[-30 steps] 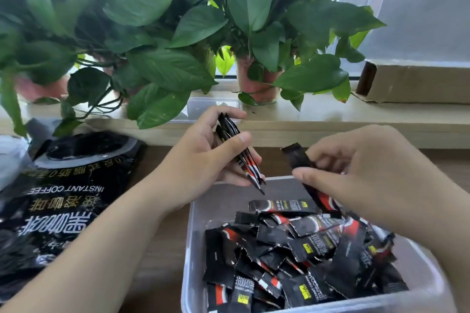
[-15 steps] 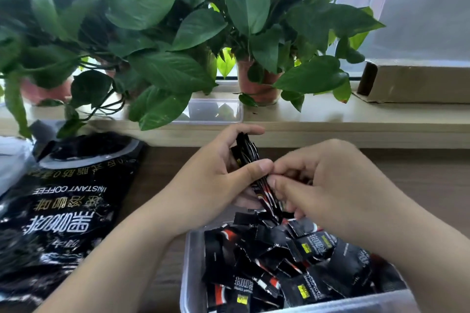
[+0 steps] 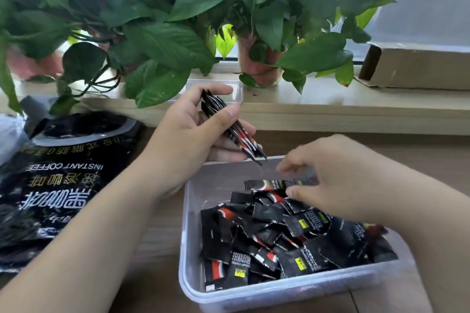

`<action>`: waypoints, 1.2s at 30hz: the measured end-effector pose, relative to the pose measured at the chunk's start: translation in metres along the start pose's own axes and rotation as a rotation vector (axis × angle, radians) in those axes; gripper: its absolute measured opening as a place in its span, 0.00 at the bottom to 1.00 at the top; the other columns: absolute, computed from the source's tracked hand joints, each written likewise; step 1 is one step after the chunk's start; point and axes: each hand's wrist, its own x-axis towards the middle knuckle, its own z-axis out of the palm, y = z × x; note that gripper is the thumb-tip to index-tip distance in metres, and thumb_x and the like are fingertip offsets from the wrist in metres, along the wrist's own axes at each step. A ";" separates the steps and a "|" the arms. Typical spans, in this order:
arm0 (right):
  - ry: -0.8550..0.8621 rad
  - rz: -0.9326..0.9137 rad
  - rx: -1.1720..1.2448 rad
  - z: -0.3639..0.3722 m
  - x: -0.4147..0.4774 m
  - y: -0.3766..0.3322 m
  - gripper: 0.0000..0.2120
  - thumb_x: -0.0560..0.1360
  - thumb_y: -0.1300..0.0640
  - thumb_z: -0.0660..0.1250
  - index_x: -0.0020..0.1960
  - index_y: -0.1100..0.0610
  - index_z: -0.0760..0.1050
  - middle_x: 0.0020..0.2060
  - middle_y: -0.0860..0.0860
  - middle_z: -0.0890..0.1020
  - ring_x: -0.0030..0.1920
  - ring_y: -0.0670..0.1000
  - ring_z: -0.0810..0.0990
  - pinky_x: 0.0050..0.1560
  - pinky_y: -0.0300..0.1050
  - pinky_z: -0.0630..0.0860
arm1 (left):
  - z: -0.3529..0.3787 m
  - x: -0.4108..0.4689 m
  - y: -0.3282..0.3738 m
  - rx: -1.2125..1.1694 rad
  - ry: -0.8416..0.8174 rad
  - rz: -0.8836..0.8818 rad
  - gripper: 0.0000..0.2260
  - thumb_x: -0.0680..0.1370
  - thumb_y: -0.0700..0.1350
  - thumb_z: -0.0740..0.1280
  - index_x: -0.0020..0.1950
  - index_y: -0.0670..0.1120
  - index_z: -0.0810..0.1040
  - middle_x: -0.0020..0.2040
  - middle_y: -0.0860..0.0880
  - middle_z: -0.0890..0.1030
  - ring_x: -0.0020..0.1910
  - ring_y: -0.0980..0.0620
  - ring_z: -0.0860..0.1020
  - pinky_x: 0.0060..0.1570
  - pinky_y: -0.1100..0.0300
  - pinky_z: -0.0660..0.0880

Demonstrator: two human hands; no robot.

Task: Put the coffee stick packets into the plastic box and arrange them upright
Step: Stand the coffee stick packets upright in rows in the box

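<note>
- Your left hand (image 3: 193, 134) is just behind the plastic box (image 3: 189, 213), over its back left corner.
- Its thumb and fingers are curled tight round a bunch of coffee stick packets (image 3: 230, 126). The low ends of the bunch point down at the back rim of the box.
- Your right hand (image 3: 338, 175) reaches into the box from the right side.
- Its thumb and fingers are closed on the right end of a single packet (image 3: 267, 184). That one lies flat at the back of the box.
- A heap of packets (image 3: 292, 244) fills the middle and front of the box, all lying down and mixed up.
- A big black coffee bag (image 3: 58, 173) lies flat to the left of the box.
- Leafy plants (image 3: 178, 20) stand behind the box, and a cardboard box (image 3: 419, 68) sits behind it to the right.
</note>
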 end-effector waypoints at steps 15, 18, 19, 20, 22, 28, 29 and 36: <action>0.275 0.044 0.193 -0.027 -0.021 0.004 0.08 0.73 0.45 0.67 0.42 0.46 0.83 0.33 0.47 0.84 0.36 0.48 0.82 0.43 0.50 0.80 | 0.002 -0.003 0.001 0.049 -0.022 0.011 0.09 0.79 0.42 0.65 0.58 0.49 0.72 0.44 0.39 0.86 0.39 0.40 0.86 0.35 0.55 0.83; 0.437 -0.004 0.316 -0.031 -0.026 0.000 0.05 0.71 0.44 0.67 0.43 0.41 0.82 0.30 0.48 0.82 0.32 0.49 0.78 0.37 0.43 0.73 | 0.002 -0.003 0.001 0.054 -0.005 -0.001 0.08 0.80 0.41 0.64 0.58 0.47 0.71 0.45 0.39 0.86 0.42 0.36 0.86 0.35 0.55 0.83; 0.483 -0.025 0.330 -0.030 -0.024 -0.002 0.08 0.72 0.45 0.67 0.42 0.45 0.83 0.30 0.48 0.81 0.33 0.50 0.77 0.36 0.42 0.70 | 0.002 -0.003 0.002 0.063 -0.012 -0.011 0.08 0.80 0.41 0.65 0.58 0.47 0.71 0.45 0.39 0.86 0.42 0.37 0.86 0.35 0.55 0.83; 0.513 -0.039 0.322 -0.027 -0.021 -0.006 0.11 0.73 0.45 0.66 0.41 0.49 0.84 0.31 0.49 0.80 0.34 0.49 0.76 0.35 0.41 0.69 | 0.002 -0.003 0.002 0.072 -0.028 -0.021 0.09 0.79 0.41 0.65 0.59 0.47 0.71 0.46 0.40 0.86 0.41 0.38 0.86 0.35 0.54 0.83; 0.524 -0.078 0.262 -0.017 -0.014 -0.014 0.15 0.74 0.45 0.64 0.41 0.53 0.84 0.33 0.48 0.79 0.35 0.48 0.76 0.35 0.42 0.69 | 0.004 -0.004 0.004 0.064 -0.062 -0.045 0.12 0.78 0.42 0.66 0.60 0.47 0.71 0.45 0.41 0.86 0.38 0.41 0.86 0.34 0.54 0.83; 0.388 -0.185 0.190 0.006 -0.001 -0.034 0.19 0.81 0.43 0.54 0.40 0.48 0.78 0.35 0.44 0.72 0.36 0.44 0.73 0.39 0.45 0.72 | 0.007 -0.009 0.007 0.065 -0.111 -0.104 0.18 0.74 0.44 0.69 0.63 0.47 0.73 0.49 0.33 0.83 0.35 0.45 0.85 0.33 0.54 0.83; 0.327 -0.192 0.208 0.006 -0.002 -0.037 0.19 0.81 0.40 0.52 0.41 0.46 0.76 0.37 0.44 0.72 0.38 0.44 0.73 0.40 0.42 0.71 | 0.006 -0.008 0.006 0.083 -0.109 -0.107 0.17 0.75 0.43 0.69 0.63 0.47 0.73 0.48 0.32 0.82 0.33 0.46 0.84 0.32 0.56 0.83; 0.311 -0.174 0.069 0.017 -0.002 -0.044 0.07 0.77 0.45 0.65 0.47 0.48 0.75 0.41 0.42 0.69 0.38 0.44 0.71 0.36 0.35 0.66 | 0.004 -0.008 0.002 0.126 -0.130 -0.135 0.13 0.78 0.40 0.67 0.62 0.48 0.72 0.48 0.40 0.86 0.36 0.47 0.85 0.33 0.57 0.82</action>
